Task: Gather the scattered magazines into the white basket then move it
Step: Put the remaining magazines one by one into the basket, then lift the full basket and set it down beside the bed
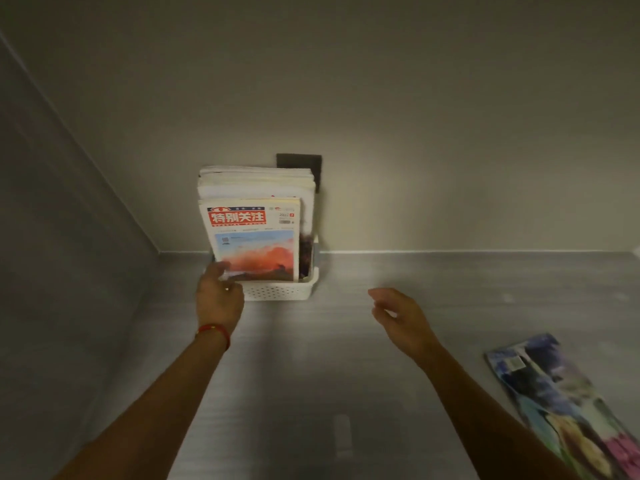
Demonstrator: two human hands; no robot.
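A small white perforated basket (280,292) stands on the grey counter against the back wall. Several magazines stand upright in it; the front one (254,240) has a red title band and an orange sky picture, and taller white ones (256,183) rise behind it. My left hand (219,295), a red string on its wrist, grips the basket's left end at the lower corner of the front magazine. My right hand (398,315) hovers over the counter to the right of the basket, fingers apart and holding nothing. One colourful magazine (561,403) lies flat at the lower right.
The grey counter (346,375) meets a beige back wall and a grey side wall on the left, forming a corner. A dark wall plate (304,166) sits behind the magazines. A faint pale mark (343,434) shows on the counter near the front.
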